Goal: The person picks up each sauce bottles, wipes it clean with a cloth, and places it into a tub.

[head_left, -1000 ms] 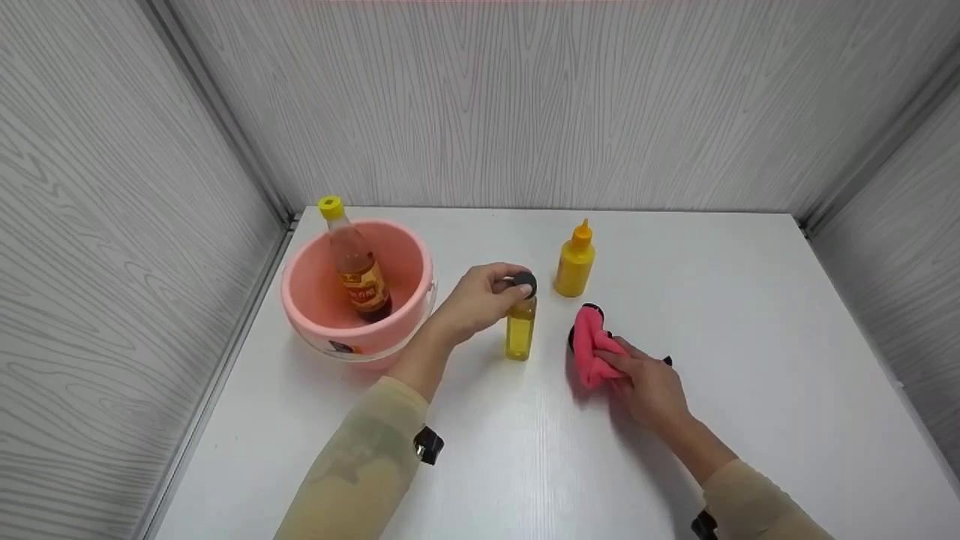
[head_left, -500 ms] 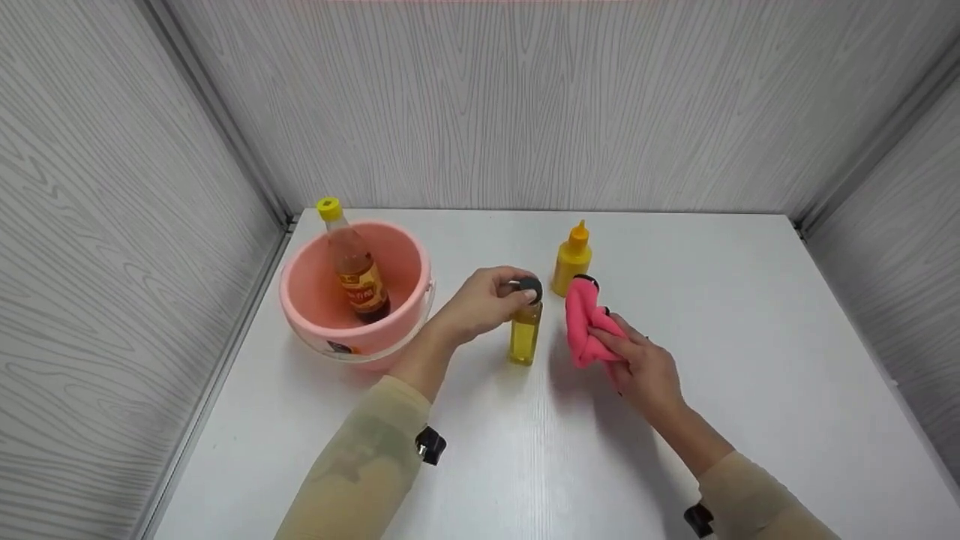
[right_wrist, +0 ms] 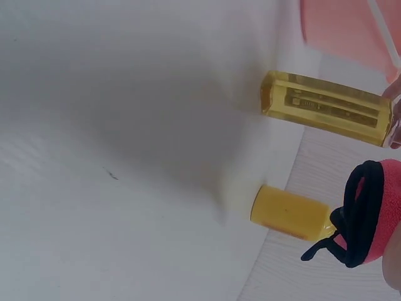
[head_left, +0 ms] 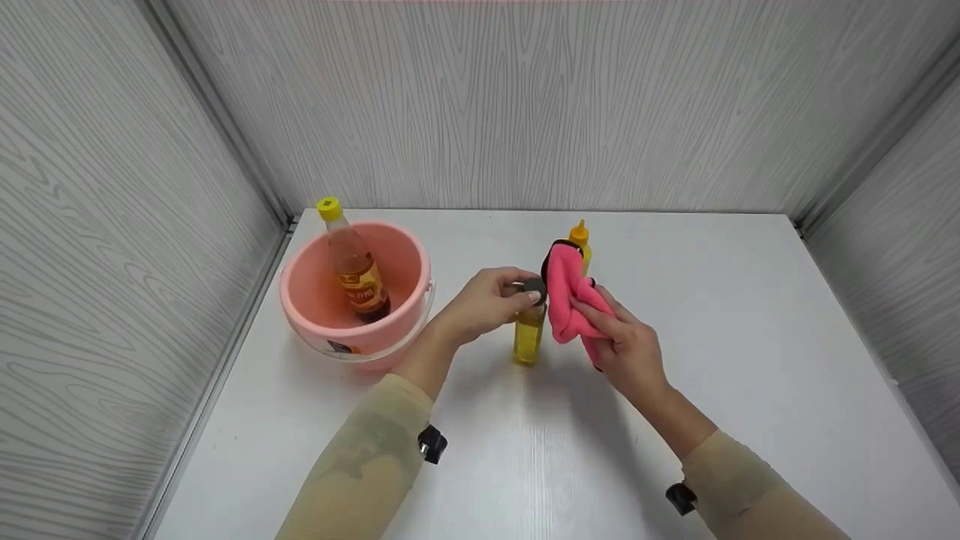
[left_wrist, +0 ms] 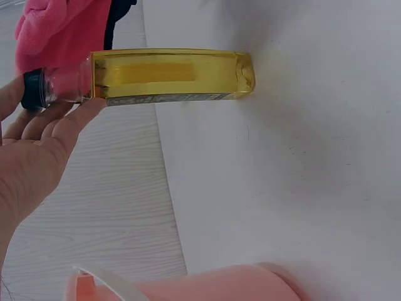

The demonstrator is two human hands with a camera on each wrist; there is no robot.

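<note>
Because the pink cloth [head_left: 568,296] is lifted in front of it, the yellow squeeze bottle [head_left: 578,238] shows only its orange nozzle and a strip of shoulder from the head view; the right wrist view shows its lower body [right_wrist: 289,212] standing on the counter [head_left: 750,337], with the cloth's black edging [right_wrist: 354,219] hanging just beside it. The cap of the oil bottle [head_left: 529,330] is largely covered by the fingertips of the left hand [head_left: 487,300], which pinch it from above; in the left wrist view the dark cap [left_wrist: 32,89] peeks out between the fingers [left_wrist: 59,122] and the cloth [left_wrist: 59,31]. The printing on the bottle's side label is too small to read.

The right hand [head_left: 626,345] grips the bunched cloth, held up off the counter and close against the oil bottle's neck; whether cloth and bottle actually touch cannot be told. The oil bottle stands upright on the counter near its middle, filled most of the way with clear yellow liquid.

To the left, a pink bucket [head_left: 307,300] sits on the counter and holds a taller bottle [head_left: 354,262] with a yellow cap, leaning toward the far rim, with dark liquid low in it and a red-and-yellow label. The bucket's base is cut off behind the left forearm.
</note>
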